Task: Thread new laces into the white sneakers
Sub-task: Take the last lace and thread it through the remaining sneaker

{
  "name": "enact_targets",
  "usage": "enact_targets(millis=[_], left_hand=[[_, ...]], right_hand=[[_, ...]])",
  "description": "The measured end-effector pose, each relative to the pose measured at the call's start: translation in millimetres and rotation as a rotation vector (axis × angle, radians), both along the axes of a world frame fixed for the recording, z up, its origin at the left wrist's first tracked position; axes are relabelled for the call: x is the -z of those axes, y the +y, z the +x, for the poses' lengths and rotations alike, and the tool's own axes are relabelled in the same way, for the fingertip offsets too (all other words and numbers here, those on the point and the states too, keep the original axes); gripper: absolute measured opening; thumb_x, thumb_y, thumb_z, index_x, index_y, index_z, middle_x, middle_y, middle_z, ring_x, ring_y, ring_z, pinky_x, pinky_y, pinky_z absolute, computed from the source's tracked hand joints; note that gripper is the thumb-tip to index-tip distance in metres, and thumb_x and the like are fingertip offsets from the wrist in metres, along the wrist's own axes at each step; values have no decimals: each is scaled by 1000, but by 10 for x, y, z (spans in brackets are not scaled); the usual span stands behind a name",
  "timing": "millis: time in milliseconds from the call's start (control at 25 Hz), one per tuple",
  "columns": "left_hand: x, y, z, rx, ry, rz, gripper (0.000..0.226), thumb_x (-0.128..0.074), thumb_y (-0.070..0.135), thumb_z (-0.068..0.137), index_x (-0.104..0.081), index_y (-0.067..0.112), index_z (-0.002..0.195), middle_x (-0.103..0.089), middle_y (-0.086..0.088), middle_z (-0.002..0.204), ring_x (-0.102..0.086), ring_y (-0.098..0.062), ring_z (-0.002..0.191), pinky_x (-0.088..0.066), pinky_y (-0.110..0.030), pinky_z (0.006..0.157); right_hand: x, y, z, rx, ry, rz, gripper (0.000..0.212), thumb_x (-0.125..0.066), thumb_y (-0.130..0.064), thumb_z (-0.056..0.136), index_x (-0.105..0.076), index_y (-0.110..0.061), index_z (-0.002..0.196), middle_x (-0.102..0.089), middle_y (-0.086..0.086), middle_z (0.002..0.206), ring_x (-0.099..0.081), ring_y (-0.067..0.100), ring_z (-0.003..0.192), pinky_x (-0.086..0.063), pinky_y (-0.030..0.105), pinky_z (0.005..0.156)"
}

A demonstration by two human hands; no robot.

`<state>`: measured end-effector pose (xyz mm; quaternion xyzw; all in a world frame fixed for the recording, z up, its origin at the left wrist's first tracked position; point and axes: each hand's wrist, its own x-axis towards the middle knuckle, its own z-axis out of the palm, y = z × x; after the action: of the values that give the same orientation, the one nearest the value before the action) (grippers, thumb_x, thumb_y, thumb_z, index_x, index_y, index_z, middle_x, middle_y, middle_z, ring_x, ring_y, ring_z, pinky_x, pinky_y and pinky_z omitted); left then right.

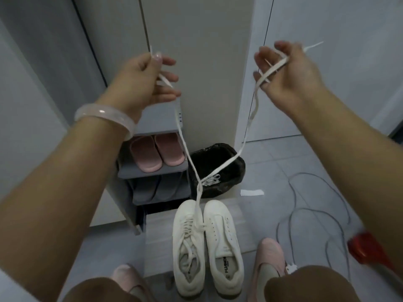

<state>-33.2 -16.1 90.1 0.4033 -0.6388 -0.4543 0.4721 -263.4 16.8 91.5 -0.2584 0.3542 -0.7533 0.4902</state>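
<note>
Two white sneakers stand side by side on a low white stool (239, 216). The left sneaker (188, 251) has a lace through its eyelets; the right sneaker (225, 247) shows bare eyelets. A white lace (250, 118) rises from the left sneaker's upper eyelets, crosses above the toes and splits toward both hands. My left hand (144, 81), raised high at left, pinches one end between thumb and fingers. My right hand (287, 70), raised at right, holds the other end wound across its curled fingers, the tip sticking out to the right.
A grey shoe rack (152, 171) holds pink slippers (157, 152) behind the stool. A black-lined bin (216, 168) with a loose lace inside stands next to it. Grey cables (316, 214) and a paper slip (251, 192) lie on the floor. A red object (366, 249) is at right.
</note>
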Motion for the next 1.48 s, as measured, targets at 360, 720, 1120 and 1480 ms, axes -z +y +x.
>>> enact_targets(millis=[360, 720, 1120, 1480], left_hand=[[1270, 328, -6, 115, -215, 173, 24, -39, 18, 99, -62, 14, 94, -63, -8, 97, -58, -21, 95, -47, -30, 90], [2887, 551, -195, 318, -909, 291, 30, -54, 25, 91, -53, 14, 119, -55, -3, 103, -53, -14, 93, -38, -17, 72], [2987, 477, -70, 386, -1282, 594, 88, -49, 46, 89, 8, 13, 147, -36, -11, 145, -42, -26, 129, -38, -31, 103], [3104, 669, 177, 311, -1492, 180, 69, -31, 16, 95, 15, 21, 147, -53, -11, 126, -58, -25, 105, -46, -34, 87]], right_hand=[[1384, 535, 58, -68, 505, 475, 20, -35, -22, 101, -52, -13, 96, -45, 0, 64, -39, 8, 45, -35, 21, 48], [2839, 723, 28, -537, 1361, 818, 21, -39, -18, 98, -58, -10, 96, -62, 3, 83, -56, 15, 70, -41, 17, 55], [2883, 635, 357, -978, 1375, 1053, 79, -46, -45, 91, -5, -10, 148, -51, 10, 120, -57, 20, 89, -46, 27, 68], [3065, 761, 634, -776, 1795, 1042, 72, -43, -23, 96, 2, -4, 149, -43, 18, 139, -48, 30, 123, -40, 39, 99]])
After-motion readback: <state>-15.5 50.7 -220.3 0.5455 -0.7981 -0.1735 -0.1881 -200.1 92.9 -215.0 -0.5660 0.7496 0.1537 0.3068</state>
